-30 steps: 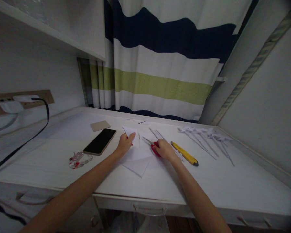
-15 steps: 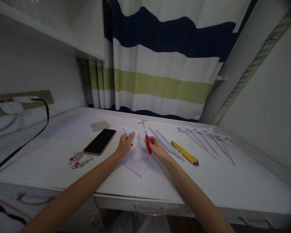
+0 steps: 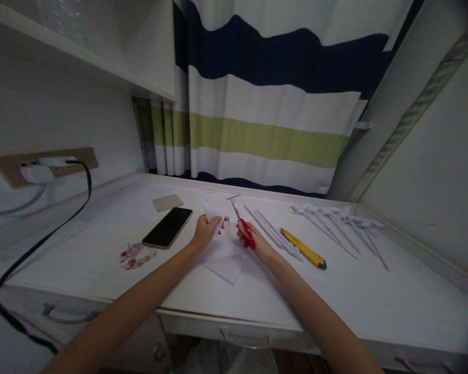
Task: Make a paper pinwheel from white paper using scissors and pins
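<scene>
My left hand (image 3: 205,231) pinches a folded piece of white paper (image 3: 213,214), thumb on top. Red-handled scissors (image 3: 246,234) are in my right hand (image 3: 257,243), their blades pointing away from me and slightly parted, a little to the right of the paper and not touching it. Below and between my hands, more white paper (image 3: 228,266) lies on the desk. Just right of the scissors rest several thin rolled white paper sticks (image 3: 273,231). A yellow utility knife (image 3: 304,248) lies beside them.
A dark-screened phone (image 3: 168,227), a beige card (image 3: 167,202) and a beaded string (image 3: 136,255) lie to the left. Several paper pinwheel-like shapes on sticks (image 3: 339,223) are at the right. A black cable (image 3: 42,231) hangs from the wall socket (image 3: 50,165).
The view has shifted slightly, so everything sits further right. My right hand has turned the scissors so that their red handles show more broadly and the blades are parted. The paper stays in my left hand.
</scene>
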Motion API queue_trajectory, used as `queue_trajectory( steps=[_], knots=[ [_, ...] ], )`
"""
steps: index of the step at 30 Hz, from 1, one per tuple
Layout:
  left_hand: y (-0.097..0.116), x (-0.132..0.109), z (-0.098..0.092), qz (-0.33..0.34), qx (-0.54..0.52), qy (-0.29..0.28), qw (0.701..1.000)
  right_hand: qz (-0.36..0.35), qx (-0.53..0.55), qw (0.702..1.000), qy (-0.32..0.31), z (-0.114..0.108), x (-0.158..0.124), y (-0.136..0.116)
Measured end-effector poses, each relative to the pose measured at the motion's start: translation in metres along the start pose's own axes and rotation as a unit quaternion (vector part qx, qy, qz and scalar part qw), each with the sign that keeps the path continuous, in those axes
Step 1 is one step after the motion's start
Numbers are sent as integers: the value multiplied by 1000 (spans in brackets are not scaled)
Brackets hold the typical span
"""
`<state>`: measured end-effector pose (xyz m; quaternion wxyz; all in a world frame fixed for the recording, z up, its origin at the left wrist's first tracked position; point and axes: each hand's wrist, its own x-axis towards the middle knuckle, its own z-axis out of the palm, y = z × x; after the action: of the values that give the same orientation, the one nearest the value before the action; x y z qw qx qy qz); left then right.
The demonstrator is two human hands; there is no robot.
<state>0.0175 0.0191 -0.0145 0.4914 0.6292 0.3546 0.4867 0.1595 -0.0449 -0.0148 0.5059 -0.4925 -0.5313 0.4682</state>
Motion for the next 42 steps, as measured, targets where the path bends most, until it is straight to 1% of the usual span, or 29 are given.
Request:
queue_trajectory(
  steps=[6,12,16,25,42],
  knots=[
    [-4,2,0,12,8,39,999,0,87,995,-39,13,0,7],
    [-5,5,-1,37,4,64,997,-3,120,991,-58,22,-2,9],
    [-5,5,0,47,0,72,996,-4,125,990,-61,21,-2,10],
    [-4,2,1,53,3,87,995,-11,111,992,-58,20,3,19],
    [-5,1,1,64,3,86,994,-19,110,991,-67,21,-1,14]
  ],
)
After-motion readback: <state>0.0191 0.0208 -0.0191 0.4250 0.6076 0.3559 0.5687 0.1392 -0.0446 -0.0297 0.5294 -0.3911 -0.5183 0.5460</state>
